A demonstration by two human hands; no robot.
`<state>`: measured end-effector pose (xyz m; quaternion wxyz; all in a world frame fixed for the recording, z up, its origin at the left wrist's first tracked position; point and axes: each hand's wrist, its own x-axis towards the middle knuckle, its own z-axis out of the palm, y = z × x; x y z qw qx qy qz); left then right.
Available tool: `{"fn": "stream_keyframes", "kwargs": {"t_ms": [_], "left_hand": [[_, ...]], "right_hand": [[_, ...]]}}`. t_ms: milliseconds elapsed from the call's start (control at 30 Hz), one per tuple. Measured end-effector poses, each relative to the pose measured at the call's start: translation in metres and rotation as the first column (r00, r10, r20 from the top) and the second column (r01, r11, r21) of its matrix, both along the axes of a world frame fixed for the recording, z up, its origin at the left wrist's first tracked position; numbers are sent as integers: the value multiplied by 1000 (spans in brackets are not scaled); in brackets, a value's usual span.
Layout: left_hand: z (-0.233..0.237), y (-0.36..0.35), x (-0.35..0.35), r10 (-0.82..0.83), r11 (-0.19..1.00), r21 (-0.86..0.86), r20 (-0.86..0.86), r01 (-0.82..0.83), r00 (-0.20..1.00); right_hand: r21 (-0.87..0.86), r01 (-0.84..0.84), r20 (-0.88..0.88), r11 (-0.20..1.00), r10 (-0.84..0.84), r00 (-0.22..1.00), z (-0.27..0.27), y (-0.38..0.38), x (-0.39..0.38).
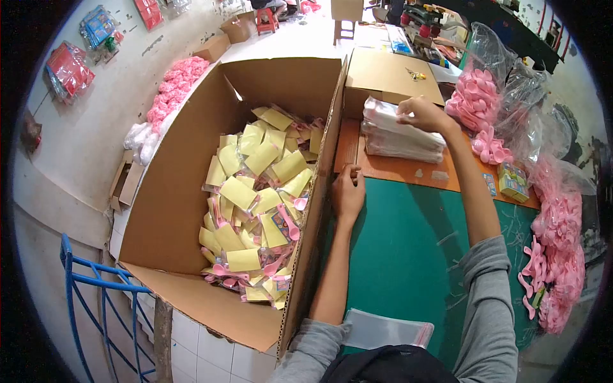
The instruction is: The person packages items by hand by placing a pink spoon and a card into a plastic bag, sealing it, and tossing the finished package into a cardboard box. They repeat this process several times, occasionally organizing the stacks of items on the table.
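My right hand (426, 115) is over the far part of the table, its fingers pinched at the top of a thick stack of clear plastic bags (405, 145). My left hand (348, 193) is closed, with its fingers curled, right beside the wall of a large cardboard box (175, 172); what it holds, if anything, I cannot make out. Filling much of the box are small clear packets with pale yellow cards (241, 193) and pink plastic spoons (288, 223). Near my body, a flat clear bag (389, 328) lies on the green table mat (402, 255).
Bags of pink spoons (559, 236) line the table's right edge, near a small printed card pack (513, 182). A closed carton (393, 73) stands behind the stack. To the left are a blue metal trolley (102, 281) and a pink heap (175, 89) by the wall.
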<state>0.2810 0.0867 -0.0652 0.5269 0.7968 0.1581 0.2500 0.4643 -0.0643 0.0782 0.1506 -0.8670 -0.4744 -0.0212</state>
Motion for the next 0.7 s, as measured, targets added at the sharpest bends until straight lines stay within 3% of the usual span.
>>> {"fn": "stream_keyframes", "kwargs": {"t_ms": [67,333,433,533,633,700], "left_hand": [[-1,-2,1,6,1000,16,-4,-6,1000],[4,-2,-1,15,1000,26,-15,-15,1000],[2,-2,0,11,1000,27,-16,-11,1000],[2,-2,1,13,1000,14,-15,-13,1000],[3,-3,1,11,1000,-1,-19,-11,1000],[3,-3,1,11,1000,8,-20,-11,1000]], "right_hand": [[-11,-44,13,999,44,999,5,-2,2],[-83,47,-41,995,-51,998,10,-7,11],[4,27,-102,1000,-26,994,7,-11,13],[-3,12,-18,1000,-12,1000,8,-11,10],[-58,76,-93,995,-81,992,15,-11,5],[-95,82,-25,992,-85,996,14,-11,7]]}}
